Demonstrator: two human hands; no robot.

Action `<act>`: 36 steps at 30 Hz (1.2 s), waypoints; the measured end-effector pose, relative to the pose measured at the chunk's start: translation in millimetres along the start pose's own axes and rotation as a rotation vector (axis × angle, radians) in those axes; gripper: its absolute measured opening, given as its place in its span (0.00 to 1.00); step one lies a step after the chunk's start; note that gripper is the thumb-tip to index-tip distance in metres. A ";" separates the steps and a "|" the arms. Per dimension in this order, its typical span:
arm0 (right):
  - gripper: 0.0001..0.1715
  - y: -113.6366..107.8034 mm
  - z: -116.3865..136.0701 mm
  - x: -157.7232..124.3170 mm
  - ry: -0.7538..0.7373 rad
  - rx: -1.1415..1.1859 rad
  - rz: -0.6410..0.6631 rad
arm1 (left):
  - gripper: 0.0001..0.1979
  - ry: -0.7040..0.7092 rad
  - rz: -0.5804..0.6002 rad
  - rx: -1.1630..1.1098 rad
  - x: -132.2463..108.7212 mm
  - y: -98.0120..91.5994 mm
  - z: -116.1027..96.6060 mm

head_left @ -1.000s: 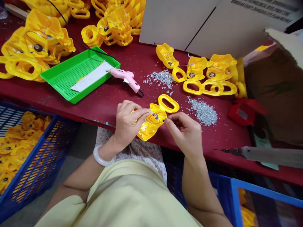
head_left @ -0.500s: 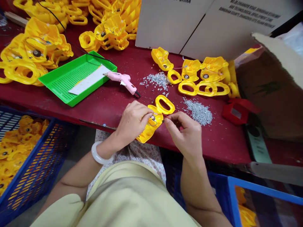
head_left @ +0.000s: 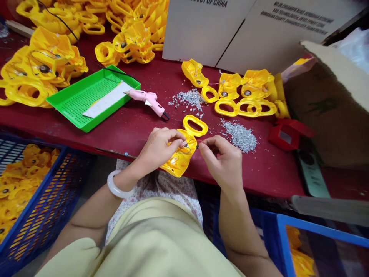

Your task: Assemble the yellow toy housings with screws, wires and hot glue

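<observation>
A yellow plastic shell with an oval ring handle lies hollow side up at the table's front edge. My left hand is over its left side, thumb and forefinger pinching a small silvery part with thin wires above the hollow. To the right, my right hand pinches thin red and dark wires between thumb and forefinger. A tiny dark piece shows beside those fingertips. The wires run across the shell between both hands.
Beyond the shell are a pink glue gun leaning on a green tray, and two piles of small screws. Yellow shells stand before a white carton. A red box is right; a blue crate is lower left.
My left fingers have shifted slightly down and left, now pinching the silvery part, and more of the shell's hollow shows. My right hand keeps its pinch on the wires. The view has shifted slightly.
</observation>
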State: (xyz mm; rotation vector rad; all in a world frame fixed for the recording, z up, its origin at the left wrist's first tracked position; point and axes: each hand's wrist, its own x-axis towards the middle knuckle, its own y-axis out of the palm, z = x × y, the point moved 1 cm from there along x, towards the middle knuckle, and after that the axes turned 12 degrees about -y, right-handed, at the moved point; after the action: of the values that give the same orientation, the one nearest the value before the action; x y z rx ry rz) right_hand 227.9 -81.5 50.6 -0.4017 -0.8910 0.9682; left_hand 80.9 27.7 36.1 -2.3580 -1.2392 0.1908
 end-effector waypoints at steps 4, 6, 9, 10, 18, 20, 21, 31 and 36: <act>0.07 4.2 -4.1 0.3 0.038 -0.001 -0.013 | 0.06 -0.079 0.139 -0.192 1.9 -1.6 2.6; 0.07 5.5 -4.9 1.0 0.056 -0.001 -0.018 | 0.06 -0.102 0.170 -0.170 2.6 -3.1 2.5; 0.07 6.3 -4.5 3.0 0.072 -0.004 -0.022 | 0.07 -0.069 0.234 -0.041 3.0 -7.0 -0.4; 0.06 6.5 -4.1 3.7 0.074 -0.006 -0.022 | 0.08 -0.047 0.268 0.004 2.9 -8.4 -1.7; 0.07 9.1 -1.5 6.0 0.078 0.005 -0.012 | 0.08 0.095 0.319 0.272 -2.5 -8.1 -3.4; 0.07 9.8 -1.3 6.0 0.083 0.008 -0.002 | 0.09 0.109 0.289 0.295 -3.8 -5.1 -2.5; 0.07 10.1 -1.4 6.0 0.085 0.009 0.000 | 0.08 0.127 0.276 0.299 -4.3 -3.8 -2.0; 0.08 10.8 -9.7 4.5 0.112 -0.006 -0.019 | 0.06 0.385 -0.066 0.269 -12.5 -0.5 7.3; 0.08 13.1 -12.3 3.1 0.152 -0.041 -0.001 | 0.08 0.328 -0.228 0.204 -23.7 1.6 11.6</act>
State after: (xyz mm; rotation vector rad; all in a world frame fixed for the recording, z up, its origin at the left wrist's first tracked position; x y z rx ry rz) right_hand 231.5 -70.9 36.2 -0.5031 -0.7742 0.9066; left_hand 64.4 11.8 23.0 -1.9611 -1.2477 -0.1333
